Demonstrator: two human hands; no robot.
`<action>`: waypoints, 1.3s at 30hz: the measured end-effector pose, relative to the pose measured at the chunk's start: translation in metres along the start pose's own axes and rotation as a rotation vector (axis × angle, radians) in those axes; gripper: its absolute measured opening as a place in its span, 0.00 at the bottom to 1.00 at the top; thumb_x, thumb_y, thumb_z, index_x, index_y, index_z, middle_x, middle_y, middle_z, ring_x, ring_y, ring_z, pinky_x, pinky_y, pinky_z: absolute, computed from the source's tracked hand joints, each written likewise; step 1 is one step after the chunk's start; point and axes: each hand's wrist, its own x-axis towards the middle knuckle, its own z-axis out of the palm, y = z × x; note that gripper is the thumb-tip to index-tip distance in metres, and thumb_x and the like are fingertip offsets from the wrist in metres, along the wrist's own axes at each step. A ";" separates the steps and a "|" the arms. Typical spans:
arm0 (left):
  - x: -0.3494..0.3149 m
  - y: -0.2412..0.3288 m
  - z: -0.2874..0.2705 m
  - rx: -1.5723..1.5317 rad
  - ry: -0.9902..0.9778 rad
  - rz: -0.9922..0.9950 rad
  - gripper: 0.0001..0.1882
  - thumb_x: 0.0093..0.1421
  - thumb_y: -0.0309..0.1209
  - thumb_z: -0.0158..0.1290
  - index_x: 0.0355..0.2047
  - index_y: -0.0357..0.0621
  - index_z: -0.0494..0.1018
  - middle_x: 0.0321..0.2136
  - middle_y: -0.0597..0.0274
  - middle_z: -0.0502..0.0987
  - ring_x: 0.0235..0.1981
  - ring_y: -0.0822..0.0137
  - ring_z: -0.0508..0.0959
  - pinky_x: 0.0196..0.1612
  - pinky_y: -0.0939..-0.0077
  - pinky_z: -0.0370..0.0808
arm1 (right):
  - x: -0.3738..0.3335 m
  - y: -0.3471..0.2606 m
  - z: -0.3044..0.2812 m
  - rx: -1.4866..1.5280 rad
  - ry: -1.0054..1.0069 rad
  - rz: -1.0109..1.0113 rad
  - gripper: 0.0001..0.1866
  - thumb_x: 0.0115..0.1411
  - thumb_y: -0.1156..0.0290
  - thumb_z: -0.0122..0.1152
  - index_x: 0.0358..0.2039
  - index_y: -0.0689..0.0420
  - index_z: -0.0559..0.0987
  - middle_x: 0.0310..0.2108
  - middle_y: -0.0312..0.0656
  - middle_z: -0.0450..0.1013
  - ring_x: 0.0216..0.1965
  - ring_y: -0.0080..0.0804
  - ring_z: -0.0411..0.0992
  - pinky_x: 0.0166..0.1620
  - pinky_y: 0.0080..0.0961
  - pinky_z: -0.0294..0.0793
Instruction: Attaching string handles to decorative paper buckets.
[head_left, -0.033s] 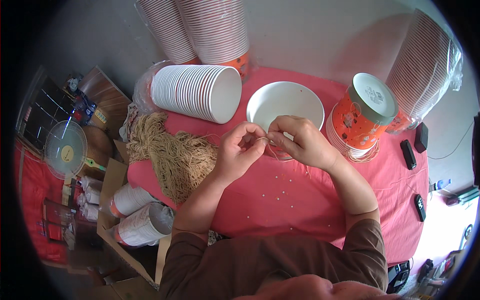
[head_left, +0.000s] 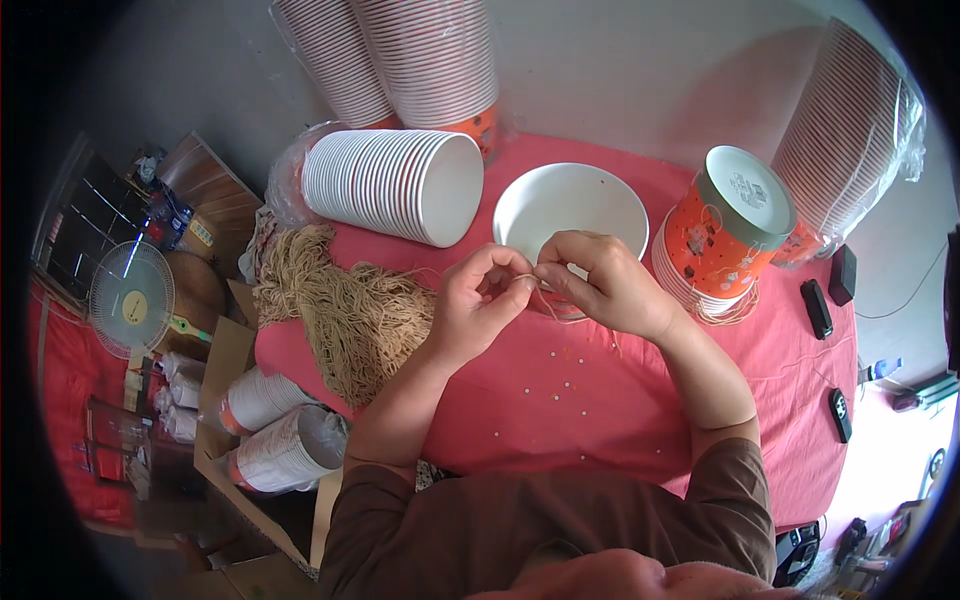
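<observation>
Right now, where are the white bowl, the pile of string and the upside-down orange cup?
white bowl (head_left: pixel 570 200), head view, bare inner bottom.
pile of string (head_left: pixel 350 310), head view, middle of the tan heap.
upside-down orange cup (head_left: pixel 725 235), head view, orange side wall.

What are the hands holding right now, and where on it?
A thin tan string, pinched between the fingertips of the left hand and right hand, above the red tablecloth.

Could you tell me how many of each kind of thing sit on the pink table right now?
Stack of white cups lying on its side: 1
White bowl: 1
Orange upturned cup: 1
Pile of tan string: 1
Black handheld devices: 3
Total: 7
</observation>
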 end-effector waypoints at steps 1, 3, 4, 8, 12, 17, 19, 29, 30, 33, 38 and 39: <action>0.000 0.000 0.000 0.000 -0.001 0.000 0.04 0.63 0.20 0.55 0.37 0.39 0.72 0.25 0.74 0.74 0.25 0.86 0.70 0.27 0.90 0.66 | 0.000 -0.001 -0.001 0.028 -0.011 0.034 0.06 0.62 0.72 0.61 0.31 0.62 0.77 0.25 0.47 0.76 0.27 0.46 0.75 0.32 0.38 0.72; 0.001 0.001 0.000 -0.019 -0.001 -0.004 0.05 0.64 0.22 0.56 0.39 0.38 0.73 0.26 0.72 0.76 0.26 0.86 0.72 0.28 0.90 0.68 | -0.001 0.000 -0.002 0.056 -0.021 0.068 0.07 0.62 0.71 0.61 0.30 0.62 0.77 0.25 0.47 0.75 0.27 0.45 0.75 0.31 0.37 0.72; 0.001 -0.001 0.000 -0.019 -0.001 -0.004 0.05 0.64 0.22 0.56 0.39 0.38 0.73 0.26 0.72 0.76 0.26 0.86 0.72 0.28 0.90 0.68 | -0.001 0.000 -0.002 0.063 -0.016 0.074 0.08 0.62 0.71 0.61 0.30 0.62 0.77 0.24 0.46 0.75 0.26 0.44 0.75 0.31 0.37 0.72; 0.000 -0.003 0.000 -0.062 0.001 -0.016 0.05 0.64 0.23 0.56 0.40 0.36 0.74 0.28 0.70 0.78 0.27 0.86 0.73 0.30 0.90 0.69 | -0.001 -0.001 -0.003 0.079 -0.032 0.117 0.10 0.62 0.69 0.62 0.28 0.62 0.76 0.23 0.47 0.75 0.24 0.42 0.74 0.29 0.36 0.71; 0.000 -0.004 0.000 -0.073 -0.003 -0.051 0.05 0.64 0.25 0.56 0.38 0.37 0.74 0.26 0.72 0.76 0.26 0.86 0.71 0.28 0.89 0.67 | -0.001 0.000 -0.003 0.095 -0.039 0.154 0.11 0.62 0.68 0.63 0.27 0.62 0.76 0.22 0.46 0.75 0.23 0.42 0.73 0.29 0.36 0.70; 0.000 0.001 -0.003 -0.142 0.018 -0.158 0.03 0.63 0.25 0.55 0.34 0.38 0.72 0.24 0.74 0.72 0.25 0.86 0.68 0.28 0.88 0.64 | 0.001 0.003 0.003 -0.046 0.099 -0.020 0.10 0.57 0.68 0.67 0.27 0.59 0.75 0.24 0.43 0.74 0.27 0.43 0.75 0.32 0.35 0.73; 0.002 0.003 -0.002 -0.183 0.041 -0.182 0.02 0.62 0.24 0.54 0.33 0.39 0.72 0.24 0.75 0.71 0.25 0.86 0.67 0.28 0.88 0.63 | 0.002 -0.001 0.004 -0.081 0.099 -0.106 0.12 0.55 0.68 0.69 0.29 0.58 0.73 0.25 0.42 0.74 0.28 0.44 0.75 0.35 0.36 0.74; 0.003 0.005 -0.003 -0.452 0.018 -0.388 0.02 0.62 0.26 0.50 0.34 0.41 0.71 0.23 0.74 0.70 0.21 0.85 0.62 0.22 0.88 0.57 | 0.000 0.003 0.015 -0.181 0.151 -0.275 0.13 0.47 0.79 0.72 0.32 0.57 0.77 0.29 0.38 0.75 0.34 0.42 0.75 0.53 0.43 0.74; 0.003 0.005 -0.003 -0.506 0.011 -0.407 0.02 0.62 0.26 0.50 0.34 0.41 0.71 0.23 0.73 0.70 0.20 0.85 0.62 0.21 0.88 0.56 | 0.001 0.003 0.014 -0.199 0.145 -0.278 0.13 0.47 0.80 0.71 0.33 0.57 0.77 0.29 0.38 0.75 0.34 0.41 0.75 0.54 0.43 0.74; 0.004 0.003 -0.007 -0.617 -0.011 -0.454 0.03 0.63 0.27 0.50 0.35 0.42 0.72 0.23 0.72 0.71 0.19 0.84 0.62 0.21 0.88 0.57 | 0.005 0.003 0.014 -0.196 0.184 -0.349 0.12 0.47 0.79 0.69 0.33 0.56 0.77 0.25 0.40 0.72 0.31 0.41 0.74 0.43 0.36 0.74; 0.006 -0.002 -0.013 -0.726 -0.054 -0.513 0.05 0.64 0.29 0.50 0.36 0.42 0.73 0.24 0.69 0.73 0.19 0.83 0.63 0.21 0.88 0.58 | 0.003 0.008 0.012 -0.126 0.192 -0.307 0.13 0.47 0.80 0.69 0.35 0.56 0.80 0.25 0.39 0.74 0.31 0.38 0.75 0.42 0.35 0.74; 0.006 -0.003 -0.013 -0.760 -0.065 -0.520 0.06 0.65 0.30 0.51 0.36 0.42 0.74 0.24 0.69 0.74 0.19 0.83 0.63 0.21 0.88 0.58 | 0.003 0.008 0.012 -0.100 0.186 -0.290 0.13 0.47 0.80 0.70 0.36 0.57 0.80 0.25 0.39 0.75 0.31 0.38 0.76 0.41 0.34 0.74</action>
